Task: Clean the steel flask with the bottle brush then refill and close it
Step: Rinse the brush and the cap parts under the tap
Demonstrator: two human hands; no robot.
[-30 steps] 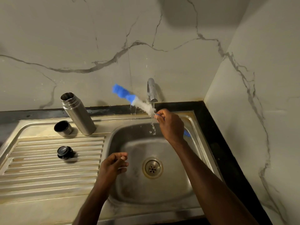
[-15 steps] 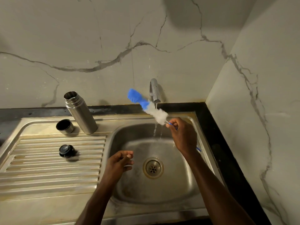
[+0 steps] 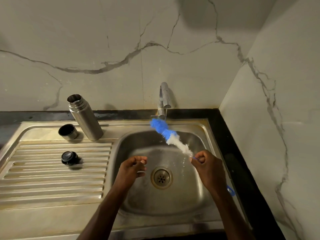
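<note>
Head view over a steel sink [image 3: 204, 129] set in a dark counter [image 3: 242, 170]. The right hand [image 3: 208, 168] grasps the thin handle of the bottle brush [image 3: 168, 135], fingers curled round it just below the white bristles; the blue end of the handle shows behind the wrist. The brush head now lies low over the basin, its blue tip just in front of the tap [image 3: 163, 101], where half a second ago it was raised higher and further left, under the spout. Droplets hang in the air around the bristles (the head is blurred, which suggests shaking). No steady stream is visible at the spout now, whereas a thin one fell earlier. The left hand [image 3: 132, 168] hangs over the basin near the drain [image 3: 161, 177], fingers loosely curled and grasping nothing, much as before.

The steel flask [image 3: 84, 118] stands upright and open at the back of the draining board [image 3: 52, 167], well apart from both hands. Its cup lid [image 3: 67, 132] sits just beside it, and the black stopper [image 3: 69, 158] rests on the ridges nearer the viewer; none has moved.

Judgement: the brush has been wetted and shaken off, so the likely next step is to bring brush and flask together. The flask itself appears untouched by the brush; scrubbing, refilling and closing remain.
</note>
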